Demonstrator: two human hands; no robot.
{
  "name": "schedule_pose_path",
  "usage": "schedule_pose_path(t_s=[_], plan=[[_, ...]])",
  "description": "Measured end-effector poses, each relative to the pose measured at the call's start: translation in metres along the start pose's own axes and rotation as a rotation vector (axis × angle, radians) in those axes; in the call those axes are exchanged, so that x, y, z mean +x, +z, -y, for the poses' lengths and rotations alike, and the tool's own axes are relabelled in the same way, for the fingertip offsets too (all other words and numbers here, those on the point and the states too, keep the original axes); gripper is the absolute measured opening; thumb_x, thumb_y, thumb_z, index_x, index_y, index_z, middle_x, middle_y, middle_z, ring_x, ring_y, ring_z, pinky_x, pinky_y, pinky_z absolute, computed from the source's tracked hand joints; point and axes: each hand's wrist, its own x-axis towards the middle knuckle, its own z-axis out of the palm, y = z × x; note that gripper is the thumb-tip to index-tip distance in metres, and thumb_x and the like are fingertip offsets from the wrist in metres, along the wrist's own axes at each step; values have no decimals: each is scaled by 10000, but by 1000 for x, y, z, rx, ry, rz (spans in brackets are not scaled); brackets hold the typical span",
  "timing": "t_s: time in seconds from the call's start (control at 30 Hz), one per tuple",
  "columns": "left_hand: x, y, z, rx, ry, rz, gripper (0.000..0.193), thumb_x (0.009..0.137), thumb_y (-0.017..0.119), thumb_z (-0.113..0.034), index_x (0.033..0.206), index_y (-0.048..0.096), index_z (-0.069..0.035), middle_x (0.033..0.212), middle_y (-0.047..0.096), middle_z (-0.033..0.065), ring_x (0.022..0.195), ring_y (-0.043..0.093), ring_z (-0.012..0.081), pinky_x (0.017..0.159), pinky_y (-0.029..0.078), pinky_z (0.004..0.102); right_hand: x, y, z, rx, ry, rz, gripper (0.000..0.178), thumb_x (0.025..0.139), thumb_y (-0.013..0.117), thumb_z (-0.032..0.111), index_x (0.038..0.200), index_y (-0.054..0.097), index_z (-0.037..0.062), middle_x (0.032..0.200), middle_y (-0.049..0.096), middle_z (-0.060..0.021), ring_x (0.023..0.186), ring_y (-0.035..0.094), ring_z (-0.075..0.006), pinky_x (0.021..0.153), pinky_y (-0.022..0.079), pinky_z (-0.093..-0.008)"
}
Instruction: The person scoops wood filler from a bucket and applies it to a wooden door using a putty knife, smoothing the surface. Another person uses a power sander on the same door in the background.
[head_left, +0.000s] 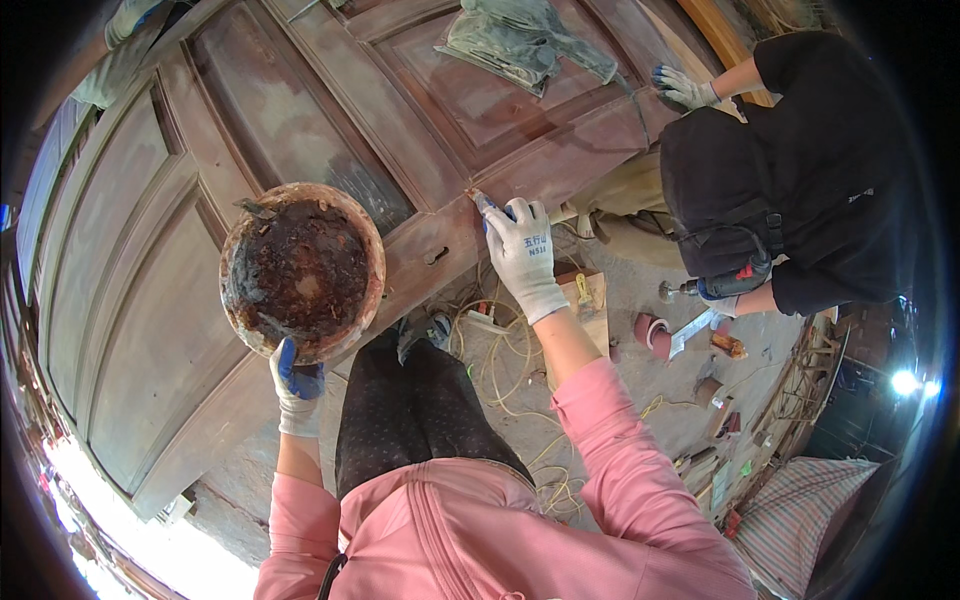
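My left hand point(298, 390), in a white glove with blue fingers, grips the near rim of a round, crusted bowl point(375, 262). Dark brown paste with crumbly lumps point(305, 265) coats its inside. The bowl is held over a brown panelled wooden door point(410, 125) lying flat. My right hand point(522, 250), gloved alike, is closed around a small slim tool point(480, 199), mostly hidden by the fingers; it looks like a putty knife. Its tip touches the door at a joint between frame pieces. Nearer me, a keyhole-shaped cutout point(436, 256) shows in the door's edge strip.
A dusty greenish power tool point(530, 40) rests on the door's far panel. At right a person in black point(800, 170) holds a drill point(730, 280), one gloved hand point(685, 88) by the door. Yellow cable point(500, 350), a sandpaper roll point(655, 335) and scraps lie on the floor.
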Motion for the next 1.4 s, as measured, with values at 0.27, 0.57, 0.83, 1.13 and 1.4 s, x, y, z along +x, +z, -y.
schedule_pose_path(t_s=[0.27,0.57,0.83,1.13,1.4], plan=[[-2,-1,2,24,1,-15,394,1000,594,-288,1298,617,-31,1313,659,76,1210,620,235,1062,477,403,1,-11,1,222,113,-49,310,865,682,53,1162,752,108,853,544,-91,841,516,-290,774,455,-421],[0,1,4,-7,6,6,451,997,610,-289,1365,563,-33,1359,632,83,1256,594,253,1103,451,419,-3,-3,10,38,56,-49,343,832,691,44,1164,751,107,862,553,-106,820,523,-294,752,454,-429],[2,-8,5,26,4,10,443,1000,605,-300,1351,577,-31,1348,634,79,1249,592,246,1099,445,425,1,-4,10,181,152,-56,341,830,686,75,1163,740,124,877,548,-109,841,535,-323,754,480,-452],[4,-9,6,30,9,-15,424,1002,602,-301,1327,592,-28,1333,636,73,1228,594,231,1080,457,413,-1,-1,10,134,101,-20,347,853,674,85,1191,730,135,898,550,-108,857,534,-327,760,469,-450],[1,4,4,36,9,-21,379,999,608,-306,1268,633,-40,1285,659,53,1193,614,214,1054,474,391,-4,1,17,-20,46,23,375,837,688,89,1206,719,150,914,557,-105,875,541,-321,765,471,-446]])
